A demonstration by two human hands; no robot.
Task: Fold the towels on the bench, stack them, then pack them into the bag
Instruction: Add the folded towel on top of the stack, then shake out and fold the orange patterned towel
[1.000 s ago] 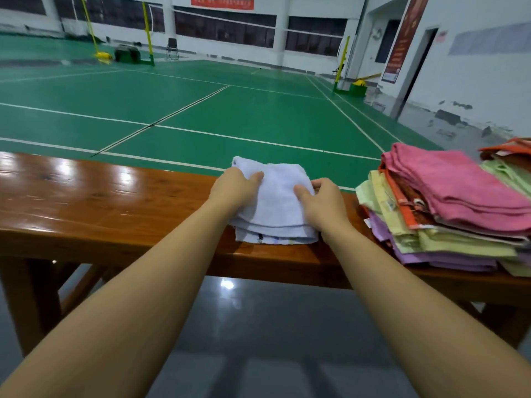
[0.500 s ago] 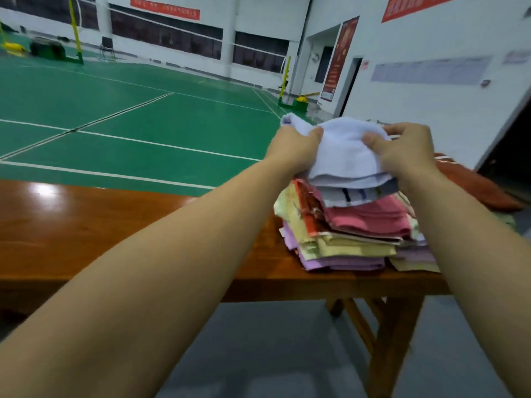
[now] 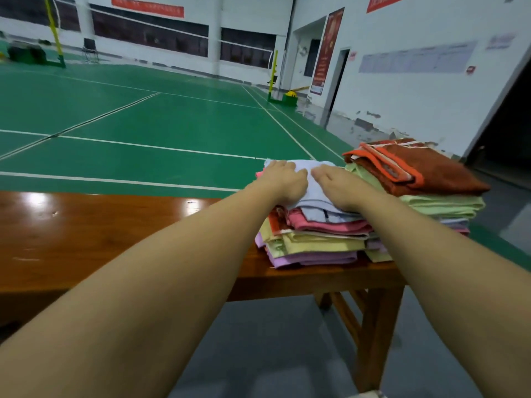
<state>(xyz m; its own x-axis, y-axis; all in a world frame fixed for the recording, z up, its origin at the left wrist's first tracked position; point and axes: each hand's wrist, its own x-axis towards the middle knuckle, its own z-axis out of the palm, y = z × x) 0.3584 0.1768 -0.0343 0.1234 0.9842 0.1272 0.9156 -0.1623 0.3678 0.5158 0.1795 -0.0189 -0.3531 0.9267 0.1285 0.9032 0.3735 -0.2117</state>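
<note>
A folded pale blue towel (image 3: 313,193) lies on top of a stack of folded towels (image 3: 316,242) in pink, yellow and purple, near the right end of the wooden bench (image 3: 100,231). My left hand (image 3: 283,179) and my right hand (image 3: 336,182) both lie flat on the pale blue towel, fingers stretched forward, pressing it down. Just to the right stands a second stack (image 3: 442,205) of green towels with a brown and orange towel (image 3: 416,165) on top. No bag is in view.
The bench's left part is bare, glossy wood. Its right legs (image 3: 370,334) stand on grey floor below the stacks. Beyond the bench spreads a green badminton court (image 3: 143,119) with net posts, and a white wall with a doorway is at the right.
The pale blue towel was gripped and lifted off the bench, carried right and set down on the pink-topped stack. Both hands have let go of it and now press flat on it.
</note>
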